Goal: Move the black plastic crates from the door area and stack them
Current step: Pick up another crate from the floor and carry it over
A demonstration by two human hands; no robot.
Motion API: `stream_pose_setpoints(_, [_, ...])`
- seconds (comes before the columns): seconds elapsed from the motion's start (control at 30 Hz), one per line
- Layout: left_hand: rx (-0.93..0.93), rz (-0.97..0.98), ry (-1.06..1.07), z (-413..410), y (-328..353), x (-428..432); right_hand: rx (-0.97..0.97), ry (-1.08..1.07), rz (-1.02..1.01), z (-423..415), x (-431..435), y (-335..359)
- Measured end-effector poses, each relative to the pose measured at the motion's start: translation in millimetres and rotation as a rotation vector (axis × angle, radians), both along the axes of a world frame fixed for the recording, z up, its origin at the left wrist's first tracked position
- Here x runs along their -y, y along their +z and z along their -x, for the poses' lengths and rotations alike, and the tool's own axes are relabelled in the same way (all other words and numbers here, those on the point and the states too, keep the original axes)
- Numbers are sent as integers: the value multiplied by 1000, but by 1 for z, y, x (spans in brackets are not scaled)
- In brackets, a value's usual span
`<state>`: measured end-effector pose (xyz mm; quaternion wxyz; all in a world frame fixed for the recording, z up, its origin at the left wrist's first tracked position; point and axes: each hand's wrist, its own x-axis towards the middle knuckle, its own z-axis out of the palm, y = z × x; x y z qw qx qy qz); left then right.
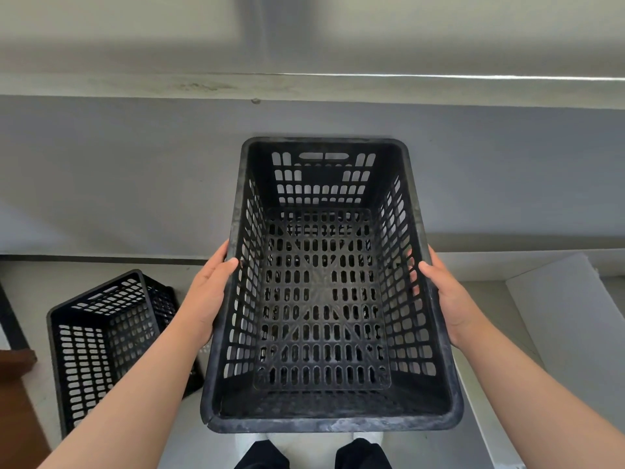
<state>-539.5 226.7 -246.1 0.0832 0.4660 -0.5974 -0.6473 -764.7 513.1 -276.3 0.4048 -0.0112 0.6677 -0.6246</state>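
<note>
One black plastic crate [329, 289] is held in the air in front of the person, open side up, its long axis running away from the body. The left hand [208, 296] grips the left long rim, thumb hooked over the top edge and palm against the outer wall. The right hand [446, 296] grips the opposite rim in the same manner, thumb on the top edge; fingers [412, 265] show through the slots of the side wall. Both hands are closed on the crate at roughly mid-length. The crate is empty; its slotted floor and walls are visible throughout, with a handle cut-out in the far end wall.

A second black crate [105, 343] sits on the grey floor [507, 184] to the lower left, tilted, also empty, partly hidden behind the left forearm. It is apart from the held crate. A white panel [568, 333] lies to the right. A brown wooden edge [17, 401] shows at the far left. Dark trouser legs [263, 456] appear below the held crate.
</note>
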Motion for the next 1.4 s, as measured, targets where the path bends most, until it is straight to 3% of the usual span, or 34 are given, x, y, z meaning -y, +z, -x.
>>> stream_pose_setpoints(0.37, [-22, -100, -23, -11, 17, -14, -40, 33, -67, -16, -17, 13])
stream_pose_setpoints(0.63, [-59, 6, -37, -18, 29, -13, -107, -1, -90, -25, -14, 41])
stream_pose_setpoints(1.17, [-172, -47, -202, -34, 67, 13, -287, -122, -162, -69, -3, 92])
stream_pose_setpoints(1.4, [-178, -15, -165, -46, 76, 3, -292, -95, -163, -70, -7, 95])
